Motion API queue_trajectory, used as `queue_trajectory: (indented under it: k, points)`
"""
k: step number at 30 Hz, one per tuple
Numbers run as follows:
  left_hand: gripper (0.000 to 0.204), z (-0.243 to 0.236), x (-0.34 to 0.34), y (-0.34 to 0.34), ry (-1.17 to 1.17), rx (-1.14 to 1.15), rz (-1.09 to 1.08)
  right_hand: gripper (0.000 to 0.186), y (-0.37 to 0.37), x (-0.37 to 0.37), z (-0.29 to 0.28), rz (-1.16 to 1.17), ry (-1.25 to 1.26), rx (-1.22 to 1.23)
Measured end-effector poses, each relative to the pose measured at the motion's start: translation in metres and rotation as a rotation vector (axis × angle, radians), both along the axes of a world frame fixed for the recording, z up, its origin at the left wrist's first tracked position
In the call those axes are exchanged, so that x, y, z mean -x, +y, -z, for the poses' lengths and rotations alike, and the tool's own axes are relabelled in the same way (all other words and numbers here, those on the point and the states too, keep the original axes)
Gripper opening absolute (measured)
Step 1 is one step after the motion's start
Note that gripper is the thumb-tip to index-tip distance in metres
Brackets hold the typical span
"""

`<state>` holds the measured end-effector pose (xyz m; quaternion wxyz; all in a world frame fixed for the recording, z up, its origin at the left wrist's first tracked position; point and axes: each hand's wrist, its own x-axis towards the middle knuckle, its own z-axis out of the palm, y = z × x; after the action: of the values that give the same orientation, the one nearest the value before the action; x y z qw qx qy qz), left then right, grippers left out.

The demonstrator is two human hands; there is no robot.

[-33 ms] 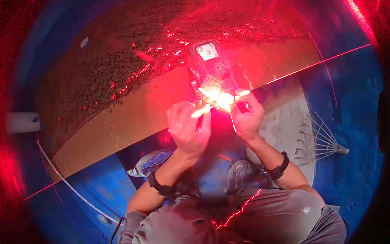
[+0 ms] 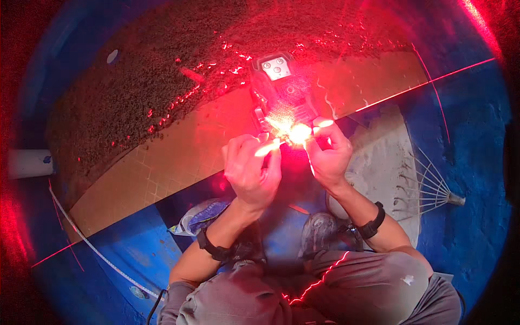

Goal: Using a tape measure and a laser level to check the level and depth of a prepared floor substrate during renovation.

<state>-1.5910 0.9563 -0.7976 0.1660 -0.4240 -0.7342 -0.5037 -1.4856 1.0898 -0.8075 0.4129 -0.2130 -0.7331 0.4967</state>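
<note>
A dark laser level (image 2: 283, 91) with a light button panel at its far end stands before me, throwing red beams. Glare covers its near end. My left hand (image 2: 250, 169) is closed at the near left corner, thumb and forefinger pinched against it. At the near right corner, my right hand (image 2: 329, 157) is closed too, its thumb and curled fingers on the laser level. The bright light hides exactly which part the fingertips grip. Below the level, a brown tiled strip (image 2: 179, 162) runs across, bordering loose soil-like material.
Coarse brown material (image 2: 119, 103) is heaped beyond the strip. A rake head with metal tines (image 2: 433, 196) lies at right beside a pale board (image 2: 379, 157). A white cylinder (image 2: 31, 163) and a pale cord (image 2: 100, 254) are at left. A blue-and-white bag (image 2: 203, 216) lies near my left forearm.
</note>
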Motion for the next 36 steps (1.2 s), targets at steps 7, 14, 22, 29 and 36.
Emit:
queue_trajectory:
  k: [7,14,22,29,36]
  points:
    - [0.024,-0.004,-0.001,-0.003,-0.004,0.031,-0.008,0.012,-0.003,0.0,-0.003,0.046,-0.008,0.035]
    - [0.024,0.0,-0.001,-0.001,0.007,-0.012,-0.006,0.012,-0.002,0.0,-0.004,0.036,-0.003,-0.001]
    - [0.024,-0.007,-0.003,-0.01,0.025,0.146,0.022,0.011,-0.003,-0.002,-0.002,0.024,-0.03,0.126]
    - [0.023,0.003,-0.002,0.002,-0.014,-0.022,0.021,0.01,0.004,-0.004,0.005,0.01,0.023,0.069]
    - [0.022,0.0,-0.008,0.007,0.034,-0.021,-0.006,0.011,0.011,-0.008,0.007,0.055,-0.007,-0.098]
